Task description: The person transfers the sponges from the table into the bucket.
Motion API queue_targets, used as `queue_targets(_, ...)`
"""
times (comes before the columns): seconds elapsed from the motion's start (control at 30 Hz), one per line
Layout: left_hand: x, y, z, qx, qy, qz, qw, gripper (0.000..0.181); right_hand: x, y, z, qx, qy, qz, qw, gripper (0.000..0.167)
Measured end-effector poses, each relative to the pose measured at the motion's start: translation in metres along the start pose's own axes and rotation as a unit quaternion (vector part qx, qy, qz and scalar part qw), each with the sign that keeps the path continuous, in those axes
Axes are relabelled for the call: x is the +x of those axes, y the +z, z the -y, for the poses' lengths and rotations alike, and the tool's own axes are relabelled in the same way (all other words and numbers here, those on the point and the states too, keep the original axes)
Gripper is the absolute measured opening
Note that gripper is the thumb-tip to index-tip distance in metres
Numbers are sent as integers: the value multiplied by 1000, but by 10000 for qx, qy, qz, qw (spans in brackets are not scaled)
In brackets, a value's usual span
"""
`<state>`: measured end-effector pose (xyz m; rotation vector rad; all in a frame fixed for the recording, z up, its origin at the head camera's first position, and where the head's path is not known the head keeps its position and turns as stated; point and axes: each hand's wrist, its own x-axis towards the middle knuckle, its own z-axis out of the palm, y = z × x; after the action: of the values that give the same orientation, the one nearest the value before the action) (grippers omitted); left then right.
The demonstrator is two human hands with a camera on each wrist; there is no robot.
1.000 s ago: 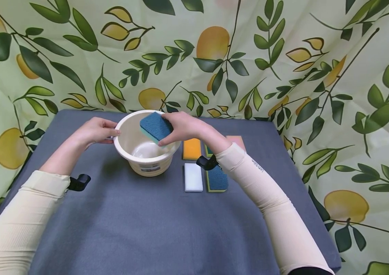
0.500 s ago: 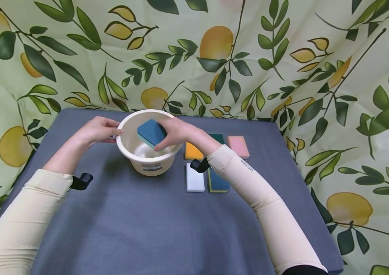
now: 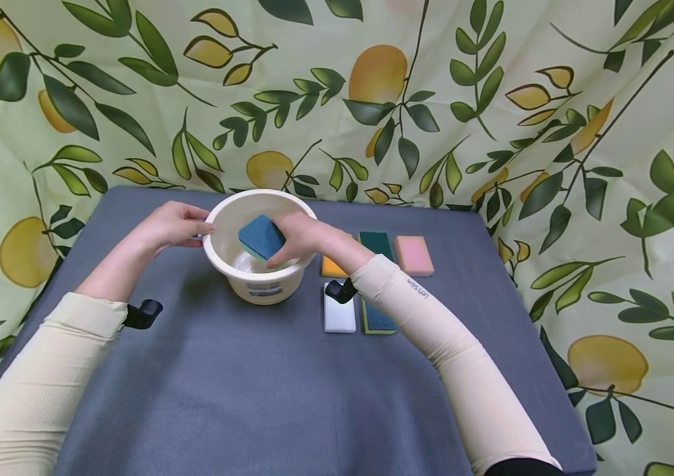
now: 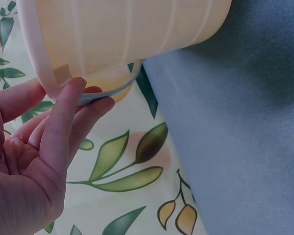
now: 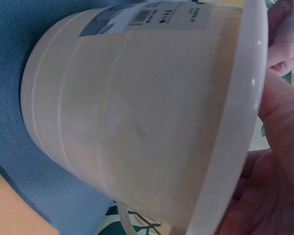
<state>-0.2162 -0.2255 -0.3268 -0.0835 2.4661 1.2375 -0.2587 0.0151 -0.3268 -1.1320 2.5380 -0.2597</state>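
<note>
A cream plastic bucket [image 3: 235, 285] with ribbed walls and a label stands upright on the table. My left hand [image 3: 172, 225] holds its left rim; in the left wrist view, the fingers [image 4: 63, 117] of that hand pinch the rim and a thin side handle [image 4: 108, 93]. Inside the bucket's mouth, my right hand [image 3: 297, 238] grips a blue scouring sponge [image 3: 261, 237] with a lighter underside, tilted above the bottom. From the right wrist, the bucket wall [image 5: 137, 107] hides the sponge and part of the hand [image 5: 274, 196].
Right of the bucket lie several sponges: a white one [image 3: 339, 318], a blue-and-yellow one [image 3: 378, 322], an orange one [image 3: 333, 268], a dark green one [image 3: 376, 242] and a pink one [image 3: 414, 255]. The right forearm partly covers some. A leaf-patterned cloth [image 3: 313, 53] hangs behind the grey-blue table [image 3: 253, 396].
My right hand has moved left and lower into the bucket with the blue sponge. The left hand keeps its hold on the rim. The pink sponge has come into fuller view.
</note>
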Motion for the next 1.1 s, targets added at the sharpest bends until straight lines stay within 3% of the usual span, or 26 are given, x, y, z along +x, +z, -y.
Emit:
queue_targets(0.77,0,1,-1,15,7,60,10000,51,9,12,2,-405,332,342,9980,71)
queue_targets(1.1,2,0,1,23,-18,26,10000,52,8,8,2,-414,339,382,9978,91)
